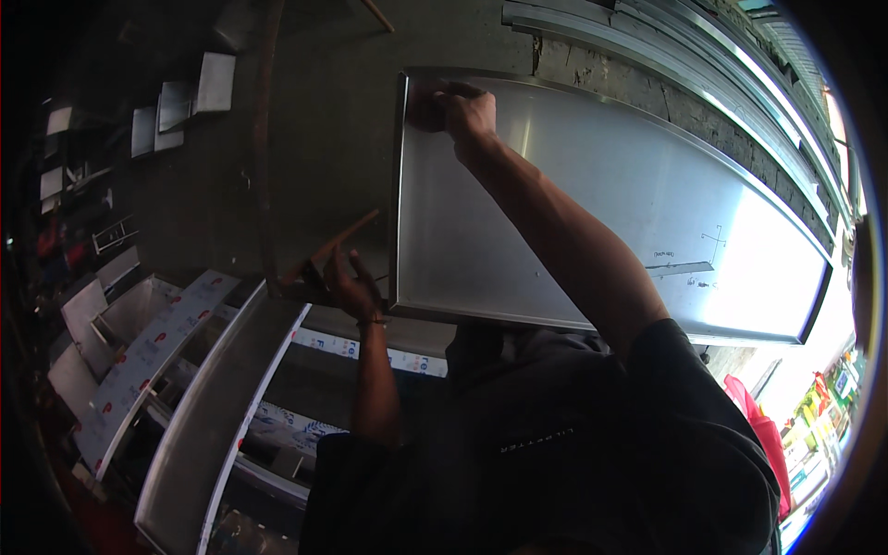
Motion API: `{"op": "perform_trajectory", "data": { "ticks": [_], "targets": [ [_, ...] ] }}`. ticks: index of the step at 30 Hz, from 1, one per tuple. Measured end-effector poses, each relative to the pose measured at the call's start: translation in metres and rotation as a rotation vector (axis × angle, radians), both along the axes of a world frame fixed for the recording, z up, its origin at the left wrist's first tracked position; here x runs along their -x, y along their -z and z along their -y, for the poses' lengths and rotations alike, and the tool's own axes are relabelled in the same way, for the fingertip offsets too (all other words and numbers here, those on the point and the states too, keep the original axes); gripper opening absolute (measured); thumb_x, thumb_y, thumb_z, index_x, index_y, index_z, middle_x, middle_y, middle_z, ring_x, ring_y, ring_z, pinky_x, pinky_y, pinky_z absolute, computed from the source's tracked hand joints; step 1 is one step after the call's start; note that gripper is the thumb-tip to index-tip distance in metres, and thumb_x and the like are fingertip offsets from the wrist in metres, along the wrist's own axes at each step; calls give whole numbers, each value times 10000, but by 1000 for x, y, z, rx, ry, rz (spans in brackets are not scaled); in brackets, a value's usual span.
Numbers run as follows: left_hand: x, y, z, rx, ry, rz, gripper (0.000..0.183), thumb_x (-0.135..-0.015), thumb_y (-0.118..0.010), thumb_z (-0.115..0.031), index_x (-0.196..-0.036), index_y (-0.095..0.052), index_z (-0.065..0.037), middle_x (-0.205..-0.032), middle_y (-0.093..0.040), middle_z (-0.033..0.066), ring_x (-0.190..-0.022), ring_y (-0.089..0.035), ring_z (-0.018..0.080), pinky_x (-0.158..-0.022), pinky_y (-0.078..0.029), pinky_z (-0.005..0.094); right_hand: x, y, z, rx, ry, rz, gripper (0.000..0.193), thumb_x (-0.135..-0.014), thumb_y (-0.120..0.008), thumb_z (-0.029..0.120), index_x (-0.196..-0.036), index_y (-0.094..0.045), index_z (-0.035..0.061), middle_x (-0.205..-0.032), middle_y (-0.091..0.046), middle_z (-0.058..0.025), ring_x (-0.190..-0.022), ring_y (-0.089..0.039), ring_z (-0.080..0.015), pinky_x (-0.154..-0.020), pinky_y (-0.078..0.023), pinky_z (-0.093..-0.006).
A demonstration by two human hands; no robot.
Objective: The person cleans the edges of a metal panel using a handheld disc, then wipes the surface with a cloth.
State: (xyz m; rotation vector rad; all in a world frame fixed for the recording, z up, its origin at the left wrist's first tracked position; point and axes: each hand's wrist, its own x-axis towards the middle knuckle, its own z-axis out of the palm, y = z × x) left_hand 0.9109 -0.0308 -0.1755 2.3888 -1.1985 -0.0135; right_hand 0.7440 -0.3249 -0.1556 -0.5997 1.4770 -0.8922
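A long, shallow stainless steel tray or panel [573, 139] with raised edges lies in front of me. My right hand [470, 113] reaches across to its far left corner, with the fingers curled down near the surface. A reddish-brown patch shows beside them; I cannot tell whether it is a held thing or a reflection. My left hand [353, 289] is off the panel's near left corner with its fingers apart. Just beyond its fingertips is a thin brown bar [347, 233]. Handwritten marks and a thin grey strip [682, 268] are on the panel's right part.
Long metal profiles [666, 46] lie along the far right. At the lower left are steel frames, a curved steel panel [199, 425] and film-covered sheets [153, 365]. Several metal pieces [215, 81] sit on the floor at left. Something pink [763, 430] hangs at right.
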Motion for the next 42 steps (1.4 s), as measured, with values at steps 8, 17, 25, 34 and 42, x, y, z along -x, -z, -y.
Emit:
{"op": "perform_trajectory", "data": {
  "ticks": [8, 17, 25, 34, 42],
  "targets": [
    [-4, 2, 0, -95, -4, -14, 402, -1033, -593, -336, -1230, -668, 6, -1159, -669, 197, -1105, -632, 364, -946, -494, 464, 4, 2, -6, -49, 55, 413, 400, -925, -694, 39, -1286, -611, -111, -1108, -718, -197, -968, -720, -254, -888, -582, -342],
    [-4, -1, -2, -169, -36, -8, 420, -1040, -571, -363, -1190, -673, 15, -1151, -665, 207, -1091, -630, 376, -935, -493, 470, 9, -6, -2, -54, -43, 494, 349, -954, -678, 63, -1243, -607, -119, -1104, -711, -188, -993, -712, -248, -927, -577, -354],
    [-7, 4, -4, -180, -77, -17, 423, -1035, -582, -366, -1192, -674, 15, -1136, -672, 207, -1099, -633, 369, -936, -497, 466, 15, -9, -3, -54, -128, 622, 372, -973, -669, 95, -1273, -592, -111, -1138, -704, -172, -1045, -695, -234, -977, -553, -346],
    [-5, 2, -2, -218, -86, -20, 431, -1032, -589, -370, -1196, -672, 20, -1154, -669, 210, -1115, -631, 372, -941, -499, 464, 27, 1, -2, 82, -253, 588, 365, -967, -685, 100, -1260, -628, -111, -1112, -723, -165, -1004, -710, -231, -958, -569, -358],
    [1, -6, 2, -261, -81, -25, 429, -1035, -580, -368, -1187, -670, 23, -1148, -669, 213, -1107, -629, 380, -939, -492, 477, 22, -4, 3, 74, -192, 404, 286, -919, -709, 61, -1152, -696, -104, -1005, -743, -136, -936, -699, -188, -875, -545, -334]
  ]
}}
